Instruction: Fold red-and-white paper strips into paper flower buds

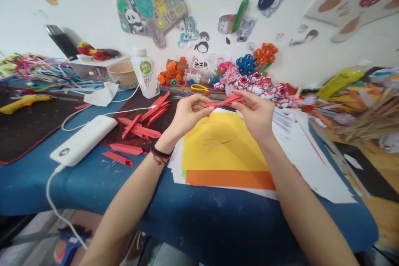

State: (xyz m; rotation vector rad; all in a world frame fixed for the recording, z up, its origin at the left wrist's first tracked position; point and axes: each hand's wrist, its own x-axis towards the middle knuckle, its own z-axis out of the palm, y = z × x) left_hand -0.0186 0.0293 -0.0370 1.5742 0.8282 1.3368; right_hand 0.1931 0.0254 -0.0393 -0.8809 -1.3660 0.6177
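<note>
A red folded paper strip (222,102), narrowed at its middle, is stretched between my two hands above a stack of paper. My left hand (193,110) pinches its left end between thumb and fingers. At the other end, my right hand (256,112) grips the wider part. Below them lies a yellow sheet (224,145) with a few thin dark pieces on it, and an orange sheet (230,178) shows under its front edge. Several more red folded paper strips (141,131) lie in a loose pile left of my left hand.
A white power bank (83,140) with cables lies at the left. Behind it stand a white bottle (146,75) and a brown paper bowl (123,75). Colourful craft flowers (249,77) line the wall. White sheets (311,158) spread at the right on the blue tabletop (199,220).
</note>
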